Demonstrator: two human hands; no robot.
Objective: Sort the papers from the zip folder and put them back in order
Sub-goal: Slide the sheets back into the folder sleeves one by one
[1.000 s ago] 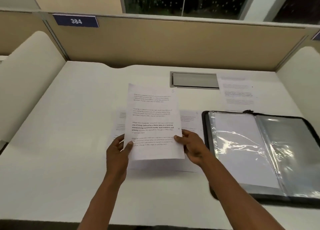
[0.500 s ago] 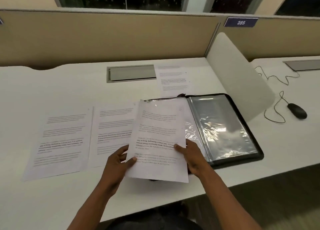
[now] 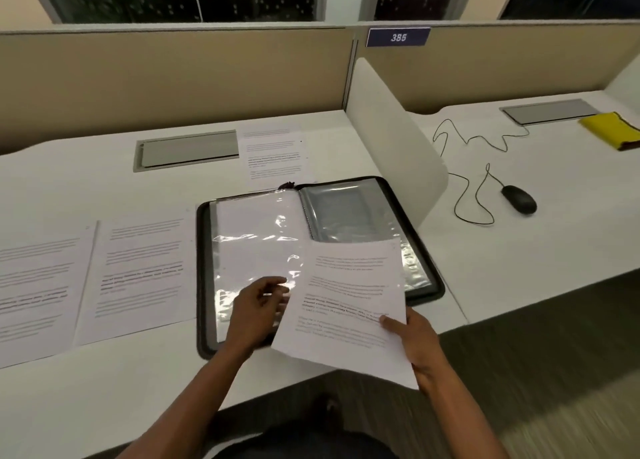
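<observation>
Head view: the right hand [image 3: 414, 337] pinches a printed sheet [image 3: 346, 303] at its near right corner, long axis running away from the person, while the left hand [image 3: 258, 309], fingers loosely curled and empty, touches the zip folder [image 3: 207, 268]'s clear sleeve [image 3: 252, 237] just left of the sheet, likely to open it.
</observation>
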